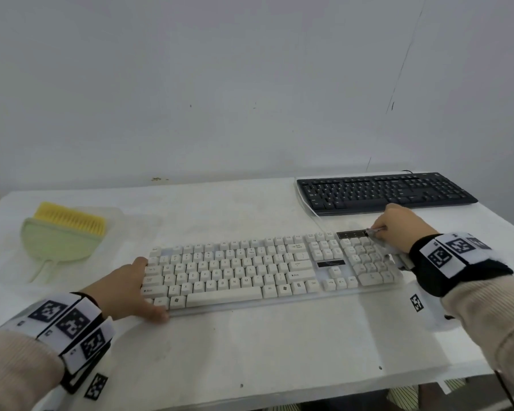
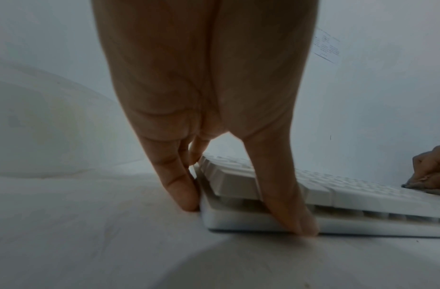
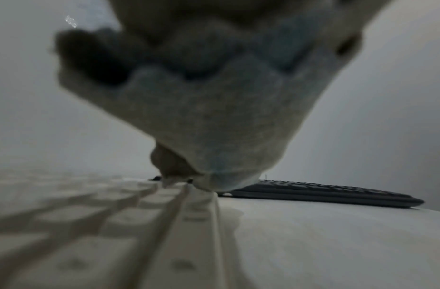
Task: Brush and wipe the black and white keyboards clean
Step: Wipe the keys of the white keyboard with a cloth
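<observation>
The white keyboard [image 1: 264,271] lies across the middle of the table, and the black keyboard [image 1: 383,192] sits at the back right. My left hand [image 1: 144,289] braces the white keyboard's left end [image 2: 362,195]: straight fingers [image 2: 181,187] lie against its side and the thumb [image 2: 295,215] against its front edge. My right hand [image 1: 398,226] grips a bunched pale cloth [image 3: 214,117] and presses it on the far right corner, by the number pad [image 3: 102,224]. The cloth hides most of the right fingers in the right wrist view. The black keyboard [image 3: 325,193] lies just beyond them.
A yellow-bristled brush [image 1: 72,221] lies on a pale green dustpan [image 1: 54,241] at the back left, on a clear plastic sheet [image 1: 9,262]. The white table [image 1: 250,351] ends close in front of me. A wall stands behind it.
</observation>
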The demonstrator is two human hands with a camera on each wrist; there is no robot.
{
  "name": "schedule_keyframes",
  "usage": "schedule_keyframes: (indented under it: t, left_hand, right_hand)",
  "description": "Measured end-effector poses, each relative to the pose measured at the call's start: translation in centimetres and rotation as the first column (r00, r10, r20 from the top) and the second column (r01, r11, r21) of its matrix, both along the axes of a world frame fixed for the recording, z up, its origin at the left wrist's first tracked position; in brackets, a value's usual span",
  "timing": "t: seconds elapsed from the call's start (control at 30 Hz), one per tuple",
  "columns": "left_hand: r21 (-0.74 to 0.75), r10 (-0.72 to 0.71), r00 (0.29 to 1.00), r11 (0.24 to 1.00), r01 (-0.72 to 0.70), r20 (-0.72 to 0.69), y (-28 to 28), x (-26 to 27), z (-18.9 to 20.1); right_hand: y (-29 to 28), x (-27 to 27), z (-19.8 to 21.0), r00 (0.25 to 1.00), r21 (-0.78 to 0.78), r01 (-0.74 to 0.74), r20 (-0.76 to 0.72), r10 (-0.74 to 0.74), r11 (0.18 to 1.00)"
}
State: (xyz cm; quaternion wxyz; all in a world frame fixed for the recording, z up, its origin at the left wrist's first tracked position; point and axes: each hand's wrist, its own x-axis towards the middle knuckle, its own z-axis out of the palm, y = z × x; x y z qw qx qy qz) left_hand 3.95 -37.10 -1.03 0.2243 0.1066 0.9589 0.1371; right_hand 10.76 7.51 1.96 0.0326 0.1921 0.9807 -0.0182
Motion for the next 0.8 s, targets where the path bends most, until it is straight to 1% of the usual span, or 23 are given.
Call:
schedule_keyframes:
  t: [0.1, 0.17, 0.23, 0.37, 0.47, 0.53, 0.63, 0.73, 0.8]
  left_hand:
    - [-0.003, 0.003, 1.000, 1.000, -0.003, 0.004, 0.1, 0.1, 0.1]
    - [0.019, 0.007, 1.000, 1.000, -0.008, 0.004, 0.0, 0.2, 0.1]
    - [0.051, 0.016, 1.000, 0.999, -0.016, 0.003, 0.0, 0.4, 0.0]
    - [0.099, 0.040, 0.999, 0.994, -0.041, 0.013, -0.3, 0.6, 0.1]
    - [0.114, 0.052, 0.999, 0.992, -0.054, 0.014, -0.3, 0.6, 0.1]
    - [0.105, 0.052, 0.999, 0.993, -0.052, 0.008, -0.2, 0.5, 0.1]
    - [0.086, 0.054, 0.998, 0.995, -0.056, 0.026, -0.2, 0.5, 0.5]
    - [0.108, 0.063, 0.998, 0.992, -0.066, 0.029, -0.6, 0.3, 0.4]
    - [0.121, 0.066, 0.998, 0.990, -0.068, 0.017, -0.9, 0.3, 0.4]
  right_hand:
    - [-1.9, -0.5, 0.7, 0.996, -0.059, -0.058, -0.070, 0.054, 0.997]
    - [-4.8, -0.9, 1.4, 0.986, -0.115, -0.146, -0.101, 0.135, 0.983]
    - [-8.6, -1.6, 2.2, 0.968, -0.175, -0.244, -0.100, 0.229, 0.954]
    - [-16.5, -3.5, 2.8, 0.884, -0.280, -0.467, -0.129, 0.449, 0.839]
    - [-22.4, -5.0, 2.2, 0.811, -0.319, -0.579, -0.137, 0.568, 0.750]
    - [-25.8, -5.9, 1.6, 0.780, -0.330, -0.616, -0.132, 0.611, 0.715]
    - [-29.4, -6.4, 0.7, 0.746, -0.322, -0.651, -0.107, 0.657, 0.687]
    - [-31.6, -6.6, -0.2, 0.721, -0.293, -0.677, -0.080, 0.688, 0.675]
    - [-32.3, -6.4, -0.4, 0.708, -0.243, -0.694, -0.066, 0.703, 0.677]
